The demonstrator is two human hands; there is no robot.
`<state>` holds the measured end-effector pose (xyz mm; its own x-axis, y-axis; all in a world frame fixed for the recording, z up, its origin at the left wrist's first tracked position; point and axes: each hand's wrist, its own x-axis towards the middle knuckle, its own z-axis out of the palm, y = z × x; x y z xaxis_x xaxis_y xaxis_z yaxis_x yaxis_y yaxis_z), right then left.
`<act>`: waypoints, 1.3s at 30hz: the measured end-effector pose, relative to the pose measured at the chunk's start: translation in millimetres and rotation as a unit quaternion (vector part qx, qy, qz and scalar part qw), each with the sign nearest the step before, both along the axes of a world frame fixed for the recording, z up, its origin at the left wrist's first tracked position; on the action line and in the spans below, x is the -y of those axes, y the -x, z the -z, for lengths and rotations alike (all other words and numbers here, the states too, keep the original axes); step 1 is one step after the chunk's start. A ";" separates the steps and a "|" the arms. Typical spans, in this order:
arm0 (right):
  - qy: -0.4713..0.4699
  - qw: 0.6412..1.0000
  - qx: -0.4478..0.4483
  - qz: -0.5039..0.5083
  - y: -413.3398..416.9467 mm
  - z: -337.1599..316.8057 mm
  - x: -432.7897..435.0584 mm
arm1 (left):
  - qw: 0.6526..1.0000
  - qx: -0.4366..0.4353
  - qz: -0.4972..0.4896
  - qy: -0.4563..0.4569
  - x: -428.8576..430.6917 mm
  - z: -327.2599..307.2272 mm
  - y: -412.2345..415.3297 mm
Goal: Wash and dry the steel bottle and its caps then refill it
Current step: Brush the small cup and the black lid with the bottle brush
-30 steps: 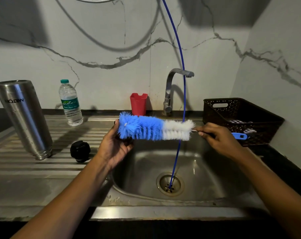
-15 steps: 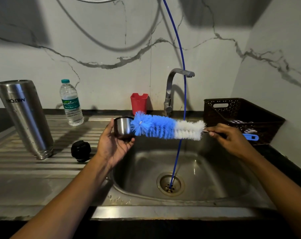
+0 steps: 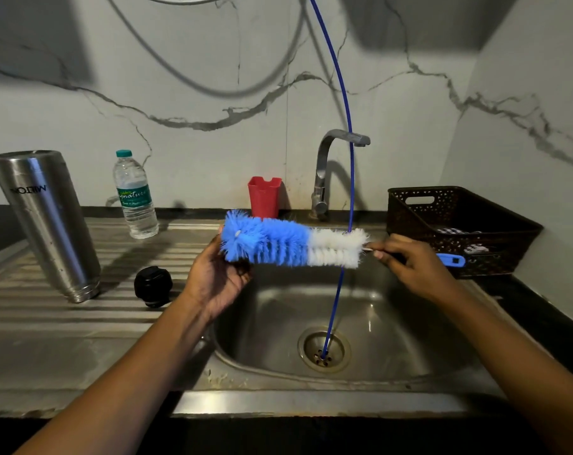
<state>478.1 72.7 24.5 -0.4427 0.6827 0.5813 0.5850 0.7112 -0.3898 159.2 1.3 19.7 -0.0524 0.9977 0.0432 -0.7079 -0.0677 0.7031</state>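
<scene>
Right hand (image 3: 413,267) pinches brush (image 3: 291,243) stem, tip buried in cupped left hand (image 3: 216,280) for scrubbing; can't tell what left holds.

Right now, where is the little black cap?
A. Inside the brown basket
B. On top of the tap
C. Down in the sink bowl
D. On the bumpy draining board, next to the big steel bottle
D: the black cap sits on the ridged draining board, just right of the steel bottle.

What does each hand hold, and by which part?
The right hand pinches the bottle brush by its handle, beside the white bristles. The left hand cups the blue tip; anything in it is hidden.
</scene>
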 end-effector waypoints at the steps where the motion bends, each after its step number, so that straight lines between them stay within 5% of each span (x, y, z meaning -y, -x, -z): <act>1: 0.002 1.000 -0.003 0.007 -2.2 -0.1 -1.6 | 1.000 0.003 0.004 -0.003 -0.3 0.4 1.8; 39: 0.023 0.999 -0.035 0.022 -10.3 -0.8 -1.0 | 0.999 -0.015 0.037 0.013 1.8 -2.4 0.4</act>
